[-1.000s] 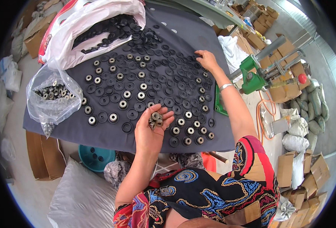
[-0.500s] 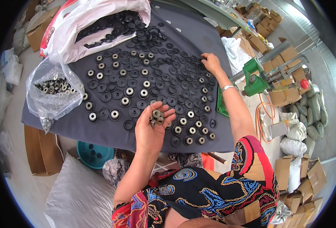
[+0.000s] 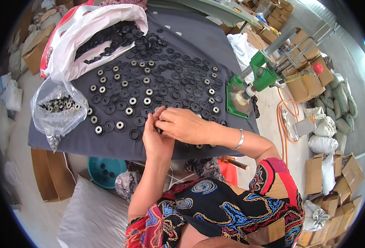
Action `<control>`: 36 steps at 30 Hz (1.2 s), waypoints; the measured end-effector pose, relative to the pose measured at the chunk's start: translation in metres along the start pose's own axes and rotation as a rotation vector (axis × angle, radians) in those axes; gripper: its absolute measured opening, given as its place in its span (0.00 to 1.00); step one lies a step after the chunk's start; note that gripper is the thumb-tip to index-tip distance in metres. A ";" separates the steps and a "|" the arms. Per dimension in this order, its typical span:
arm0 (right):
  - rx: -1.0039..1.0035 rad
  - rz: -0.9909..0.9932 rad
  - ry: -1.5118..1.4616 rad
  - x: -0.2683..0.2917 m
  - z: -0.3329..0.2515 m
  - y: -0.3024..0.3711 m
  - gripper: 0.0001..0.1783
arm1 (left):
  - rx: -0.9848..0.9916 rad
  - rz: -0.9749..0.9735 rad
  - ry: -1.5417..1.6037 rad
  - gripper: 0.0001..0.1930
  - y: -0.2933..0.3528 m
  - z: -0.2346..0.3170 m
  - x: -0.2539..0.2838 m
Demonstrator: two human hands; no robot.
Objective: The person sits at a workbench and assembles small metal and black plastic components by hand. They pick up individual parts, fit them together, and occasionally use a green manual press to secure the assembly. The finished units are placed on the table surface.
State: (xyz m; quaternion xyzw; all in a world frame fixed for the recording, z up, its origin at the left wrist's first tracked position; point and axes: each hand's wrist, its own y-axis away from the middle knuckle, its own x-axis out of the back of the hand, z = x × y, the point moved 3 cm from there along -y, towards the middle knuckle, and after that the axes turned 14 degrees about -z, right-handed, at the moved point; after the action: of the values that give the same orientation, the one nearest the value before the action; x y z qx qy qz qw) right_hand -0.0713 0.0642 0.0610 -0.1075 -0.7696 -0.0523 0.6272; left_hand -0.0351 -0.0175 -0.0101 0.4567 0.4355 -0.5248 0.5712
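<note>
My left hand (image 3: 157, 142) is cupped at the table's near edge around small metal bearings, now mostly hidden. Over it lies my right hand (image 3: 187, 126), its fingertips closed together in the left palm; what they pinch is hidden. Beyond both hands, black plastic discs (image 3: 139, 120) are spread over the dark cloth of the table (image 3: 182, 25). Several of them hold a silver bearing (image 3: 120, 125) in the centre, mostly at the left and right sides. A clear plastic bag (image 3: 77, 113) of loose bearings sits at the left edge.
A white and red sack (image 3: 73, 45) spills black discs at the far left. On the right stands a green hand press (image 3: 260, 76). A teal basin (image 3: 95, 175) and a full white sack (image 3: 91, 215) are below the table; cardboard boxes (image 3: 333, 190) lie at right.
My right hand has come back from the discs at the far right of the table to my left palm. The left hand has closed up from its more open cup, and the view has shifted slightly.
</note>
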 end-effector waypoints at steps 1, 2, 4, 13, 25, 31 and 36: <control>-0.023 -0.009 0.004 -0.006 0.001 0.000 0.14 | 0.013 -0.025 -0.011 0.23 0.001 0.001 -0.004; -0.045 -0.018 0.009 -0.008 0.001 0.000 0.12 | 0.016 -0.037 -0.002 0.23 0.002 0.003 -0.007; -0.023 0.018 0.004 -0.004 -0.003 -0.001 0.11 | 0.018 -0.053 0.016 0.23 0.005 0.005 -0.009; -0.163 -0.063 0.019 0.005 -0.008 0.003 0.08 | -0.010 -0.005 0.080 0.18 0.002 0.005 0.010; -0.225 0.228 -0.379 0.015 0.012 0.006 0.09 | -0.041 0.016 -0.002 0.11 0.000 0.003 0.004; -0.263 0.150 -0.322 0.008 0.021 0.012 0.09 | -0.010 -0.020 -0.168 0.05 0.001 0.000 0.003; -0.230 0.125 -0.108 0.011 0.014 0.013 0.13 | -0.070 0.073 -0.249 0.04 0.002 -0.002 0.000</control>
State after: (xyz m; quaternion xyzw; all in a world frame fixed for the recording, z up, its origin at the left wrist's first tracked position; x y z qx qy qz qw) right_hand -0.0842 0.0813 0.0684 -0.2291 -0.7830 -0.0952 0.5704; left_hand -0.0336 -0.0155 -0.0102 0.3836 0.3623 -0.5407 0.6552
